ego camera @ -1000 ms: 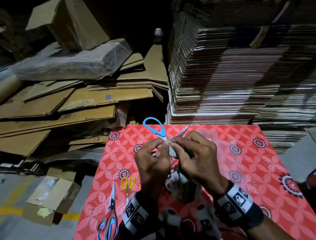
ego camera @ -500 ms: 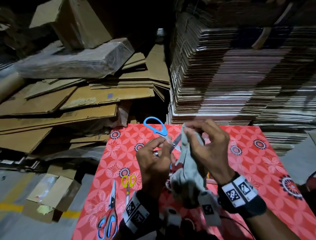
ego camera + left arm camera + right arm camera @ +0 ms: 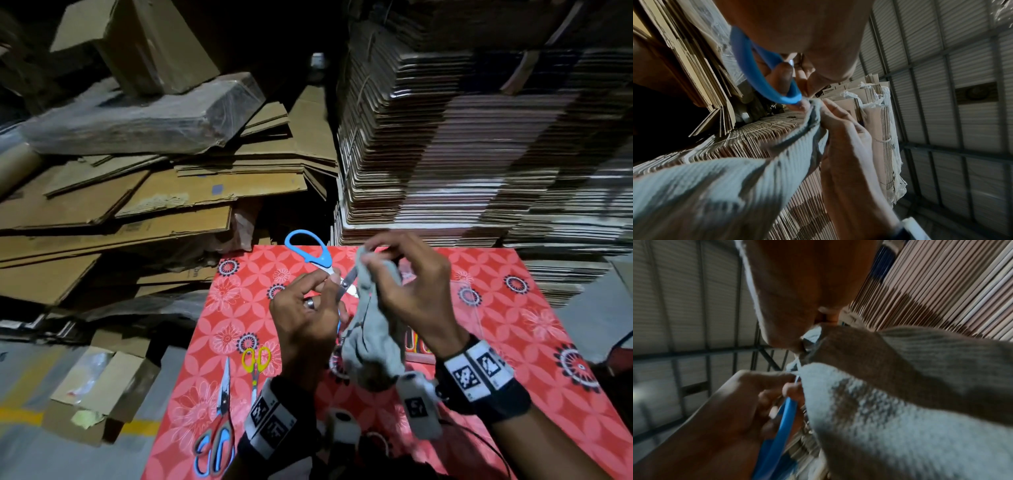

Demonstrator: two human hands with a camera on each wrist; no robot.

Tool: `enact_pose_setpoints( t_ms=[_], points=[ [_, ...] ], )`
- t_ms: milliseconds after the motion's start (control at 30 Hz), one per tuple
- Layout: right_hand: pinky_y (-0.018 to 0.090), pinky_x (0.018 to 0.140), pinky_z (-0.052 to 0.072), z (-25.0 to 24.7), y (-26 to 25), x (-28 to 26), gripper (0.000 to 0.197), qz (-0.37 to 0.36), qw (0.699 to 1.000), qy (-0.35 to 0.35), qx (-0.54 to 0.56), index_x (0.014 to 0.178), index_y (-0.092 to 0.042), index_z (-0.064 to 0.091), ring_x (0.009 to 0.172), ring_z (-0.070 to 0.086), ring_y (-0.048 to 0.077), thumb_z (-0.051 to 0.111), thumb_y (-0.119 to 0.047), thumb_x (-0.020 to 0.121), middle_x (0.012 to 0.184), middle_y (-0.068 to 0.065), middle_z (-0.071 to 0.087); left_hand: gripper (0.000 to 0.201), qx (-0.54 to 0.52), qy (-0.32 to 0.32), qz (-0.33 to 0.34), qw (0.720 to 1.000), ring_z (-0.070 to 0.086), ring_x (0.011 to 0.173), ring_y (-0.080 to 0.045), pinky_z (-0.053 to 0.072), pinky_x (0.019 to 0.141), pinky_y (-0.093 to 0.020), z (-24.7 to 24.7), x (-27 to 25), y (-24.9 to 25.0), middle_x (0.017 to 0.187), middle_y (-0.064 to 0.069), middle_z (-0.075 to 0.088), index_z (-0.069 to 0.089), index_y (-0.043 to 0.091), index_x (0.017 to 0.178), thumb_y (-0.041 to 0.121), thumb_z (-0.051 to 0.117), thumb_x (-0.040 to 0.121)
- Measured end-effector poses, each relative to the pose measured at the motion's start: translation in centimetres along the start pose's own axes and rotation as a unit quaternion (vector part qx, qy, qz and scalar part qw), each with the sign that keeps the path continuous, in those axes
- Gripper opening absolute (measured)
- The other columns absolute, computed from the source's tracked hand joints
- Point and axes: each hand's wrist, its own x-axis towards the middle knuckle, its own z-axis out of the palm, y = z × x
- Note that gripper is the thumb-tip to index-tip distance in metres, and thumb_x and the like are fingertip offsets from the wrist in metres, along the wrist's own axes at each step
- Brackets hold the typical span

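My left hand (image 3: 327, 279) grips a pair of blue-handled scissors (image 3: 310, 248), one handle loop sticking up and away from me and the blades (image 3: 347, 281) pointing towards the cloth. In the left wrist view a finger passes through the blue loop (image 3: 756, 78). My right hand (image 3: 370, 255) pinches the top end of a grey ribbed cloth (image 3: 373, 329), which hangs down between both hands. The cloth (image 3: 900, 402) lies against the scissors where the hands meet. Both hands are held above the red patterned table (image 3: 513, 325).
Small yellow scissors (image 3: 256, 359) and larger red-and-blue scissors (image 3: 219, 428) lie on the table's left part. A tall stack of flat cardboard (image 3: 479, 154) stands right behind the table. Loose cardboard sheets (image 3: 137, 205) pile up at the left; an open box (image 3: 102, 387) sits on the floor.
My right hand has lifted the cloth's end up and away from the left hand's fingertips, drawing the cloth out long. The left hand keeps the scissors almost in place.
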Motion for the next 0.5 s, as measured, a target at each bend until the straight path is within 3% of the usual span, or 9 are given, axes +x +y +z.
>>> enact_pose_setpoints(
  t_ms=[67, 167, 233, 367, 500],
  points=[
    [0.017, 0.076, 0.048, -0.2, -0.1, 0.5, 0.02, 0.014, 0.999, 0.032, 0.005, 0.102, -0.01, 0.073, 0.079, 0.066, 0.006, 0.08, 0.0, 0.086, 0.09, -0.001, 0.071, 0.024, 0.005, 0.004, 0.012, 1.0, 0.056, 0.042, -0.026, 0.043, 0.042, -0.033, 0.1, 0.1, 0.0, 0.054, -0.009, 0.058, 0.073, 0.006, 0.077, 0.01, 0.066, 0.1],
    [0.014, 0.077, 0.047, 1.0, -2.1, -1.4, 0.024, -0.034, 0.999, -0.036, -0.011, 0.11, -0.012, 0.072, 0.079, 0.065, 0.005, 0.081, -0.006, 0.088, 0.089, -0.001, 0.069, 0.022, 0.024, 0.018, 0.045, 0.999, 0.056, 0.046, -0.013, 0.044, 0.047, -0.025, 0.0, 0.3, 0.2, 0.061, -0.004, 0.059, 0.073, 0.005, 0.078, 0.011, 0.065, 0.097],
    [0.015, 0.079, 0.049, 0.7, -1.7, -1.2, 0.033, -0.041, 0.998, -0.042, 0.002, 0.116, -0.016, 0.07, 0.08, 0.066, 0.004, 0.082, -0.006, 0.087, 0.087, -0.005, 0.067, 0.021, 0.038, 0.02, 0.058, 0.997, 0.057, 0.049, -0.012, 0.043, 0.049, -0.024, -0.2, 0.2, 0.3, 0.064, -0.003, 0.06, 0.073, 0.008, 0.078, 0.014, 0.065, 0.097],
    [0.035, 0.078, 0.057, -0.4, -0.3, 1.2, 0.041, 0.031, 0.997, 0.06, 0.036, 0.121, -0.019, 0.063, 0.08, 0.07, 0.014, 0.082, -0.005, 0.087, 0.082, -0.005, 0.067, 0.021, 0.055, 0.03, 0.081, 0.995, 0.061, 0.052, -0.021, 0.047, 0.048, -0.033, -0.1, 0.3, 0.2, 0.064, -0.007, 0.063, 0.076, 0.004, 0.08, 0.01, 0.068, 0.099],
    [0.017, 0.077, 0.052, 1.1, -1.9, -1.2, 0.04, -0.057, 0.998, -0.018, 0.012, 0.12, -0.017, 0.065, 0.08, 0.066, 0.002, 0.082, -0.006, 0.086, 0.089, -0.01, 0.065, 0.018, 0.066, 0.034, 0.104, 0.992, 0.059, 0.056, -0.012, 0.047, 0.051, -0.03, -0.2, 0.4, 0.6, 0.068, -0.01, 0.064, 0.075, 0.003, 0.08, 0.008, 0.067, 0.095]
  ],
)
